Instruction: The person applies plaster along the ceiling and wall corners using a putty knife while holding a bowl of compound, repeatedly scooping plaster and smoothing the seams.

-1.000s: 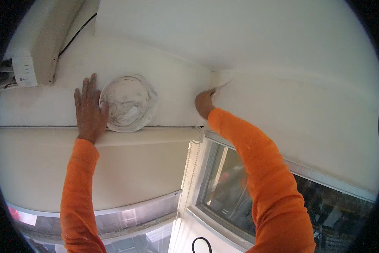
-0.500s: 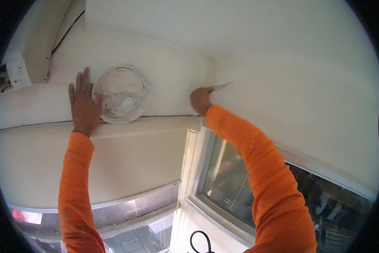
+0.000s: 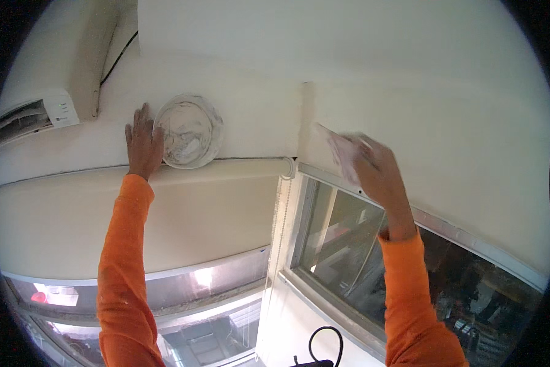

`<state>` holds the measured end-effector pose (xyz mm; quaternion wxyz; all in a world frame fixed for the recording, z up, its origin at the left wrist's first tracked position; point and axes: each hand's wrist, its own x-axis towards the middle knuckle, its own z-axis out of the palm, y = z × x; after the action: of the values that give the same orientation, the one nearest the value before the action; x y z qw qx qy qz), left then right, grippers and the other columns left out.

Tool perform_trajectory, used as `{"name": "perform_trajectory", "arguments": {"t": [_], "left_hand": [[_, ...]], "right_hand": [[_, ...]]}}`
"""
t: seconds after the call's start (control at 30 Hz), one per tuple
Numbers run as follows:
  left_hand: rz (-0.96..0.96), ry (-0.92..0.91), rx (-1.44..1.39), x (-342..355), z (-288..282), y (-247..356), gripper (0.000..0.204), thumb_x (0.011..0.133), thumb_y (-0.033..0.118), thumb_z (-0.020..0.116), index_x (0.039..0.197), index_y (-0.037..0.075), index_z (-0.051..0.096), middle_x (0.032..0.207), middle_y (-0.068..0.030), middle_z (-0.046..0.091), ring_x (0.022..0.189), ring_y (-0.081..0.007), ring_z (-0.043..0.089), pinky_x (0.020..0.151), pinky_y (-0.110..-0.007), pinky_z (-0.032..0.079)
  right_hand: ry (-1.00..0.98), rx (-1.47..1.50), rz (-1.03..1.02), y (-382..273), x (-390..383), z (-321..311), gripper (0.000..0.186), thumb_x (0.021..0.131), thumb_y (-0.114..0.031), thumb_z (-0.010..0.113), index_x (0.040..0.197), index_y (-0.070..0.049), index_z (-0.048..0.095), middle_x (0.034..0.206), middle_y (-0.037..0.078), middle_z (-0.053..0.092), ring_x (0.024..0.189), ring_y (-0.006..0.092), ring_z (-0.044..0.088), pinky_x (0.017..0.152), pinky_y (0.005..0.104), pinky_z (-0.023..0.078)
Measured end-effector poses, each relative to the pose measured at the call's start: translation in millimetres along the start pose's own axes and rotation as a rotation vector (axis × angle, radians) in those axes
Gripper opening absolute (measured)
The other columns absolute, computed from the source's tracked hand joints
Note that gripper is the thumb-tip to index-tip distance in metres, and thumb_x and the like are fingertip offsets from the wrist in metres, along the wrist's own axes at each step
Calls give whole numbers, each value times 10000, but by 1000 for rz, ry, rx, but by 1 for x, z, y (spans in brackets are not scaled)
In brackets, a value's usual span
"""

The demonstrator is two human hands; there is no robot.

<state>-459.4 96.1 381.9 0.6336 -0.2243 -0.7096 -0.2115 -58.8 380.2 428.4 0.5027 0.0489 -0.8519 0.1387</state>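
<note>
My left hand [image 3: 145, 139] lies on the cream wall [image 3: 256, 116] with fingers stretched out, its thumb touching the left rim of a round pale disc [image 3: 189, 133] with grey streaks, which sits against the wall above a blind roll. My right hand [image 3: 376, 171], slightly blurred, grips a pale, thin, crumpled sheet [image 3: 342, 156] with a pointed corner, whether paper or cloth I cannot tell. It is over the right-hand wall [image 3: 458, 153], just right of a faint tan strip [image 3: 305, 116] in the corner, above the window frame.
A white air-conditioner [image 3: 61, 110] with a black cable [image 3: 119, 58] is at upper left. A beige roller blind [image 3: 55, 226] with a beaded cord covers the left window's top. A sliding window [image 3: 336, 232] is at right; a black looped object [image 3: 324, 342] is below it.
My right hand has left the corner, moving right and down, and more of its pale sheet shows. My left hand stays beside the disc. The whole view has shifted slightly.
</note>
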Motion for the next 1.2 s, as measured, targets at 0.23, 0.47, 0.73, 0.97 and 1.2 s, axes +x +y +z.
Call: {"name": "perform_trajectory", "arguments": {"t": [0.23, 0.47, 0.73, 0.97, 1.2], "left_hand": [[-308, -495, -323, -198, -94, 67, 420, 968, 129, 403, 1353, -36, 447, 1409, -269, 428, 1315, -471, 370, 1128, -521, 281], [-1497, -499, -1701, -432, -229, 136, 522, 996, 352, 395, 1354, -24, 447, 1307, -128, 540, 1187, -241, 534, 992, -367, 456], [-1672, -380, -1629, -459, -327, 163, 566, 1000, 431, 414, 1364, -1, 451, 1288, -117, 567, 1156, -234, 567, 989, -385, 460], [-1421, -377, -1399, -405, -387, 201, 535, 937, 258, 434, 1403, -2, 402, 1362, -135, 490, 1245, -240, 488, 1042, -378, 410], [-1266, -242, -1186, -408, -395, 204, 482, 910, 163, 403, 1338, -47, 475, 1301, -148, 536, 1194, -237, 502, 1016, -335, 398]], "right_hand": [[-45, 519, 899, 148, -333, 79, 366, 792, -66, 638, 1148, -17, 571, 1048, 113, 599, 922, 217, 613, 834, 363, 510], [117, 1672, 1354, 125, -430, 121, 386, 758, 28, 573, 1136, -47, 565, 980, 103, 626, 845, 262, 671, 672, 365, 575], [-92, 1599, 1271, 73, -416, 149, 373, 877, -77, 628, 1227, 2, 526, 1157, 112, 609, 1066, 241, 604, 955, 379, 489], [-238, 1149, 1052, 28, -413, 136, 301, 842, -30, 616, 1134, 29, 576, 1078, 127, 632, 971, 241, 636, 906, 380, 512], [-120, 922, 792, -4, -414, 124, 261, 847, -49, 606, 1091, 41, 584, 1059, 103, 630, 927, 195, 621, 862, 347, 492]]}}
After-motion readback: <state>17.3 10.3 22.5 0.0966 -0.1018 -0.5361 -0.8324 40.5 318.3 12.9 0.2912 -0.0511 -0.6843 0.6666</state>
